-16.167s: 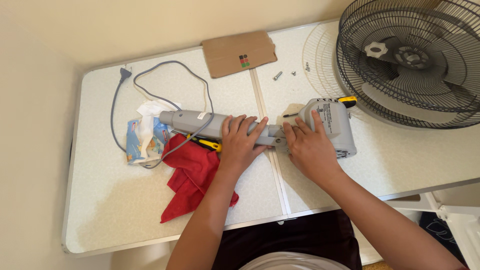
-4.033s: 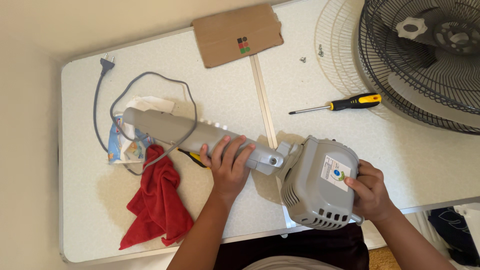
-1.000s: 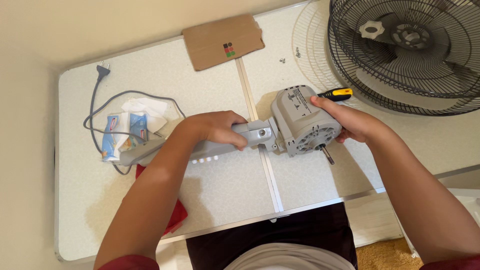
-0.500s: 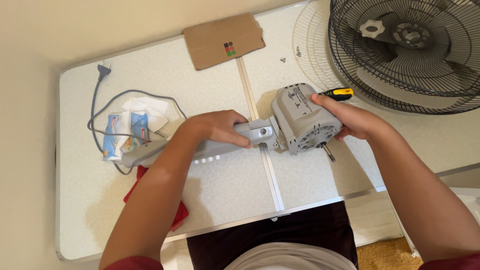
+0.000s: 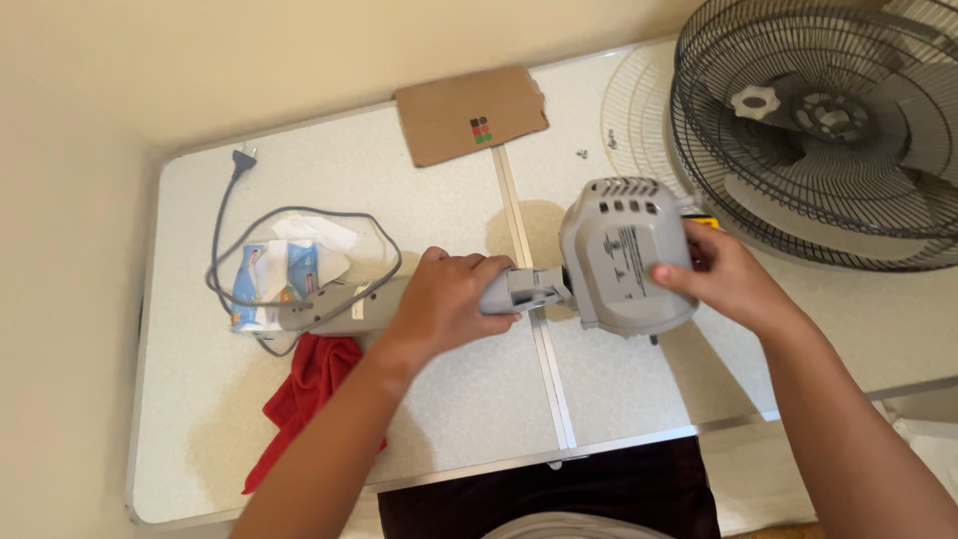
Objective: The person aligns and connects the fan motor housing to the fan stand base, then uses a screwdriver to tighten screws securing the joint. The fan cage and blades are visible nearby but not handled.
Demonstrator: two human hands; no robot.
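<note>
A grey fan motor housing (image 5: 621,255) on a grey neck (image 5: 344,311) is held just above the white folding table (image 5: 200,439). My left hand (image 5: 446,301) grips the neck near its hinge. The housing's right side is in my right hand (image 5: 720,276); its vented back and label face up. A grey power cord (image 5: 244,235) runs from the neck to a plug (image 5: 243,156) at the table's far left. A yellow-handled screwdriver (image 5: 704,221) peeks out behind my right hand.
A dark fan grille with blade (image 5: 828,120) and a white grille (image 5: 634,110) lie at the far right. A cardboard piece (image 5: 471,113) lies at the back, small screws (image 5: 581,154) near it. A tissue pack (image 5: 274,279) and red cloth (image 5: 304,394) sit at left.
I have rolled the motor housing over: its shaft end faced me before, and now its vented back and label face up. Both hands keep their grip.
</note>
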